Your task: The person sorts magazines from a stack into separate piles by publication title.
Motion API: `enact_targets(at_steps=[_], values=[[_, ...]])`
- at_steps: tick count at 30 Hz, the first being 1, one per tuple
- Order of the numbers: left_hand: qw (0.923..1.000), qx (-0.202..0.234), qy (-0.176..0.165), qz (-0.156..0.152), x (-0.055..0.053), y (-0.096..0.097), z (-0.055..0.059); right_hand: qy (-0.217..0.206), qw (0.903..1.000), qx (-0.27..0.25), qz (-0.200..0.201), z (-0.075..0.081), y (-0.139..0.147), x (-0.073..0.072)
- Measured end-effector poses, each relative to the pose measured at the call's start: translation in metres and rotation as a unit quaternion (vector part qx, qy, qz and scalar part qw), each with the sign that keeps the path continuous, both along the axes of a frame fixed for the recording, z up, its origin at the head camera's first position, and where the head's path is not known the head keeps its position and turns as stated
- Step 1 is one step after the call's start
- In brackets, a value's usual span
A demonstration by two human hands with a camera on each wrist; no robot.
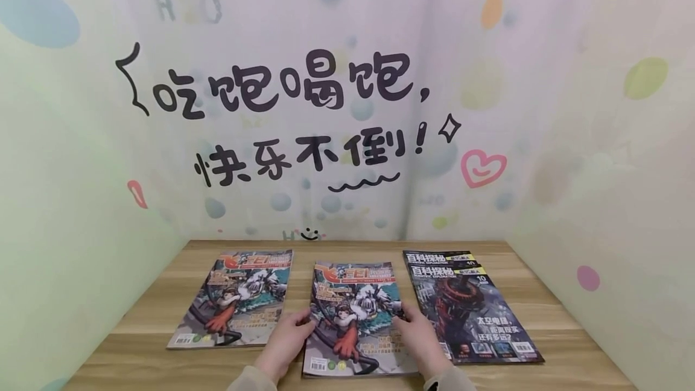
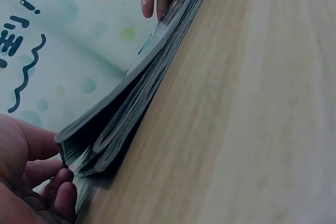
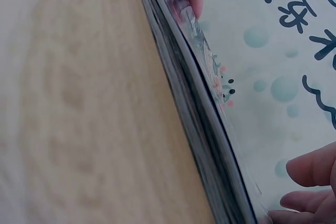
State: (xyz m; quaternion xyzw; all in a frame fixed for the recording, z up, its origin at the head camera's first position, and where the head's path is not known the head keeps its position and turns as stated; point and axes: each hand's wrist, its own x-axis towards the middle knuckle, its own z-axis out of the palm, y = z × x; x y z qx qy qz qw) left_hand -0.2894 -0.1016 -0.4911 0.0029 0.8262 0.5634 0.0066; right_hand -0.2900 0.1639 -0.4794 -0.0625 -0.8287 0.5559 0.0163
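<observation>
In the head view, a magazine [image 1: 355, 318] with a colourful comic-style cover lies at the front middle of the table. My left hand [image 1: 288, 340] pinches its left edge; the left wrist view shows the upper layer [image 2: 86, 121] raised there above thick folded pages. At the right edge rests my right hand [image 1: 420, 336], with the fingers loosely extended along the cover. In the right wrist view, the right thumb and fingers [image 3: 312, 166] stand apart beside the magazine's edge [image 3: 210, 129].
Left of the middle lies another magazine [image 1: 239, 303] with the same cover. Dark magazines [image 1: 478, 318] overlap on the right, close to my right hand. Beneath them is a wooden table [image 1: 564, 330], and a printed curtain wall [image 1: 347, 210] stands behind.
</observation>
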Motion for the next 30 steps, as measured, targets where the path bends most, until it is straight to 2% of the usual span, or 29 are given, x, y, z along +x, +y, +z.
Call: enact_targets(at_steps=[5, 9, 17, 22, 27, 30], values=[[0.9998, 0.015, 0.005, -0.011, 0.0002, 0.0007, -0.0014, 0.013, 0.9997, -0.021, -0.010, -0.0033, 0.0005, -0.0032], [0.9997, 0.013, -0.004, -0.018, -0.0002, 0.0011, -0.0011, 0.021, 0.9987, -0.045, -0.014, -0.0032, 0.0006, -0.0037], [0.9977, 0.028, -0.014, -0.060, 0.0036, 0.0006, 0.0031, 0.026, 0.9976, -0.064, -0.012, -0.0014, -0.0002, -0.0007], [0.9979, 0.032, -0.013, -0.055, 0.0025, -0.0002, 0.0036, 0.017, 0.9979, -0.061, -0.009, -0.0027, -0.0008, -0.0026], [0.9988, 0.035, -0.015, -0.030, 0.0017, -0.0002, 0.0042, 0.010, 0.9981, -0.059, -0.011, -0.0031, 0.0000, -0.0045], [0.9970, 0.064, -0.032, -0.030, 0.0027, -0.0003, 0.0041, 0.010, 0.9985, -0.052, -0.015, -0.0026, 0.0002, -0.0041]])
